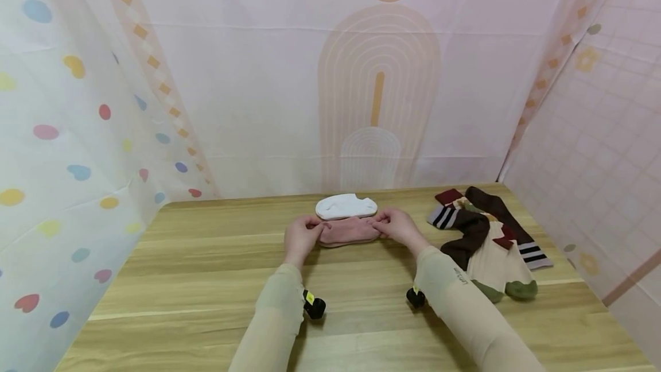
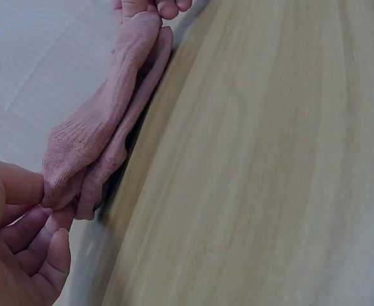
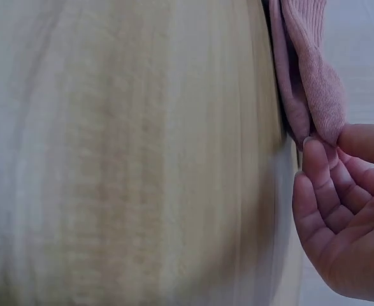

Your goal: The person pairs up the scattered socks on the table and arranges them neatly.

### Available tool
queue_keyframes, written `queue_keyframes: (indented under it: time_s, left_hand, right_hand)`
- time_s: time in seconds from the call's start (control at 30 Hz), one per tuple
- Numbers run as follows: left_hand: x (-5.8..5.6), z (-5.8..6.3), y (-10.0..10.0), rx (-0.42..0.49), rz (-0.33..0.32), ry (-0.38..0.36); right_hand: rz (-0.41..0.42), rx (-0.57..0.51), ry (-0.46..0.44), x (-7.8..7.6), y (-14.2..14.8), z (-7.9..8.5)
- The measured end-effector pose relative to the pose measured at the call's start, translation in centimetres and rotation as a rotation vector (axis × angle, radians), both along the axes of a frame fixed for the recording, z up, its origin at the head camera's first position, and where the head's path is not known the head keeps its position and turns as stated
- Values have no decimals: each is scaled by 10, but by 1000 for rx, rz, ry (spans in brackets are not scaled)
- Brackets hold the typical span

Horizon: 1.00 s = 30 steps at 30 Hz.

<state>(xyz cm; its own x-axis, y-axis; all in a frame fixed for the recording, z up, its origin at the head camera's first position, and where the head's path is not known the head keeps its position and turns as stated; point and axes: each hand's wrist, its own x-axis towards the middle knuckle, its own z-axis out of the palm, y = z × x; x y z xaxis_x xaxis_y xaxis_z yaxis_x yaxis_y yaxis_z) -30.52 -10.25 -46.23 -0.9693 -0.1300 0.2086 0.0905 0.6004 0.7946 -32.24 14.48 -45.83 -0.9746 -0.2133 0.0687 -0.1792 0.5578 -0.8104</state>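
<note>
Partly behind a pink sock (image 1: 349,230), pinching fingertips (image 3: 315,156) of left hand (image 1: 301,240) and right hand (image 1: 401,227)

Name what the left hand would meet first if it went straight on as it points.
First, the pink sock, whose end the left hand pinches; beyond it, probably the right hand or the white sock, though depth is unclear.

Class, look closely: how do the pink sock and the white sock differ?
Colour: the pink sock is dusky pink; the white sock is white.
Handling: the left hand and right hand pinch the pink sock's ends; neither holds the white sock.
Place: the white sock lies just behind the pink sock.
Shared: both stretch left to right.
</note>
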Motion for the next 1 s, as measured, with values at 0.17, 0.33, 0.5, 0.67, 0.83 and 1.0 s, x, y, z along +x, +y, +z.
queue_keyframes:
  time_s: [0.17, 0.33, 0.5, 0.67, 0.83, 1.0]
  left_hand:
    - [0, 0, -2, -54, 28, -16]
    - [5, 12, -2, -170, 43, 39]
    - [17, 32, 6, -385, -153, 219]
    - [29, 37, 16, -644, -375, 244]
    - [41, 31, 22, -825, -495, 160]
    - [48, 20, 27, -928, -489, 150]
  right_hand:
    - [-42, 100, 49, 1, 0, 2]
    - [-93, 207, 153, 5, -3, 13]
    - [64, 290, 342, 13, -8, 24]
    - [281, 464, 444, 25, -10, 30]
    - [437, 561, 426, 36, -8, 29]
    - [508, 582, 417, 37, -10, 25]
